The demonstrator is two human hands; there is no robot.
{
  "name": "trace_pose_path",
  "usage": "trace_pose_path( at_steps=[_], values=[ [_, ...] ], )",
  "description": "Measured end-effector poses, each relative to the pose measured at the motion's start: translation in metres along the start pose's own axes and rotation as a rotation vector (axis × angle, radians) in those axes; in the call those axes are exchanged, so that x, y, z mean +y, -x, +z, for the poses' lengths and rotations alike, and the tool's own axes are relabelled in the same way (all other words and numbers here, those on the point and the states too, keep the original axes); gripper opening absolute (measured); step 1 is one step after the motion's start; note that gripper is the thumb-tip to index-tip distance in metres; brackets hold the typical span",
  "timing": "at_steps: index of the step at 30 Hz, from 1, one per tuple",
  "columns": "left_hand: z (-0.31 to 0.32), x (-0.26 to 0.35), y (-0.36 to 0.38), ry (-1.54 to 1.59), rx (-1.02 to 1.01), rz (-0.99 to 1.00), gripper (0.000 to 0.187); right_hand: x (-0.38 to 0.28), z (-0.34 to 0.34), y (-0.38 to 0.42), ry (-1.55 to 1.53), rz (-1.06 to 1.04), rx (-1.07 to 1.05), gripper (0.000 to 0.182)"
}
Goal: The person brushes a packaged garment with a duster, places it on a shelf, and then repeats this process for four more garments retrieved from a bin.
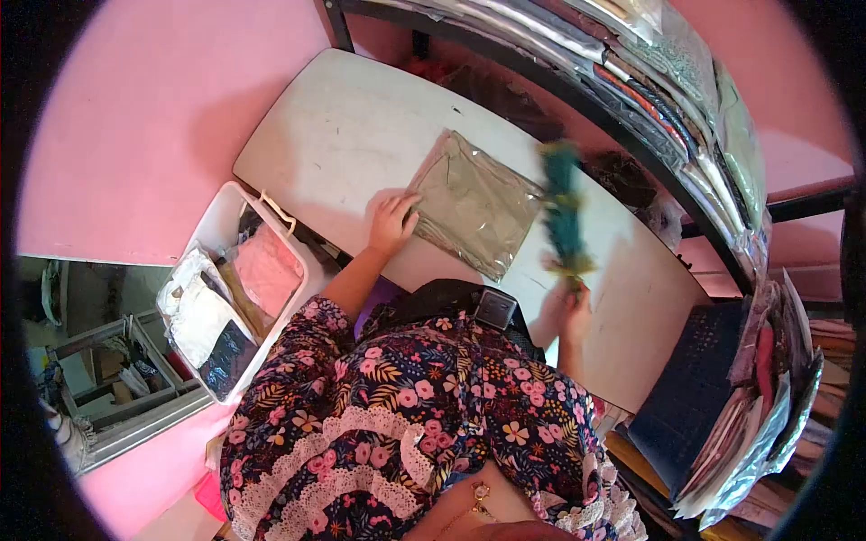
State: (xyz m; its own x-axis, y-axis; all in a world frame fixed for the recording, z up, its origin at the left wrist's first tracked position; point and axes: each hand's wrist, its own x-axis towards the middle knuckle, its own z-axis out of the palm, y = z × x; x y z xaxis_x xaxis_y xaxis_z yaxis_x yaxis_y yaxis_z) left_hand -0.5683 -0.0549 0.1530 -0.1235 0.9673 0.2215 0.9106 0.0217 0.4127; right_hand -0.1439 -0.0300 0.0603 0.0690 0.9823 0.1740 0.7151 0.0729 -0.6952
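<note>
A folded olive-beige garment in a clear plastic bag (478,207) lies flat on the white table (334,126). My left hand (393,223) rests at the bag's left edge, fingers apart, fingertips touching or close to the plastic. To the right of the bag, my right hand (575,311) is closed around the lower end of a green and yellow fluffy duster (564,207). The duster is blurred by motion and stands beside the bag's right edge, over the table.
At the left a white bin (302,243) holds folded garments. Racks of bagged clothes (649,99) curve along the back and right. A dark blue basket (690,397) stands at the table's right end. A drawer with small items (117,379) is at far left.
</note>
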Motion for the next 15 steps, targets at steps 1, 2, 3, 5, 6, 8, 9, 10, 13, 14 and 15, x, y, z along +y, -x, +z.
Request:
trace_pose_path(
  at_steps=[1,2,3,5,6,8,9,10,13,14,15],
  values=[
    [-0.002,0.0,-0.01,-0.006,0.004,0.006,0.049,0.012,0.001,-0.001,-0.025,0.133,0.05,0.037],
    [-0.003,0.004,-0.024,-0.025,0.124,0.056,0.049,0.011,-0.006,-0.001,0.042,0.177,0.119,0.036],
    [-0.004,0.009,-0.038,-0.043,0.245,0.106,0.049,0.021,-0.006,-0.002,-0.026,0.219,0.168,0.036],
    [0.001,0.016,-0.063,-0.042,0.264,0.071,0.053,0.03,0.003,-0.002,-0.021,0.205,0.227,0.036],
    [0.007,0.014,-0.075,0.022,0.225,-0.063,0.054,0.024,0.001,-0.001,-0.026,0.199,0.233,0.036],
    [-0.001,0.011,-0.098,0.089,0.202,-0.189,0.055,0.009,-0.002,0.0,0.12,0.194,0.148,0.036],
    [-0.009,0.011,-0.107,0.131,0.0,-0.262,0.055,0.006,-0.001,0.0,0.117,0.186,0.157,0.036],
    [-0.016,0.013,-0.111,0.172,-0.205,-0.334,0.054,0.005,-0.001,0.002,0.089,0.18,0.173,0.036],
    [-0.032,0.04,-0.114,0.383,-0.294,-0.231,0.036,0.0,-0.006,0.005,0.067,0.203,0.172,0.036],
    [-0.043,0.058,-0.116,0.382,-0.291,-0.232,0.036,-0.002,-0.006,0.004,0.069,0.239,0.158,0.036],
    [-0.053,0.079,-0.117,0.351,-0.25,-0.142,0.033,-0.003,-0.005,0.002,0.066,0.237,0.155,0.036]
  ],
)
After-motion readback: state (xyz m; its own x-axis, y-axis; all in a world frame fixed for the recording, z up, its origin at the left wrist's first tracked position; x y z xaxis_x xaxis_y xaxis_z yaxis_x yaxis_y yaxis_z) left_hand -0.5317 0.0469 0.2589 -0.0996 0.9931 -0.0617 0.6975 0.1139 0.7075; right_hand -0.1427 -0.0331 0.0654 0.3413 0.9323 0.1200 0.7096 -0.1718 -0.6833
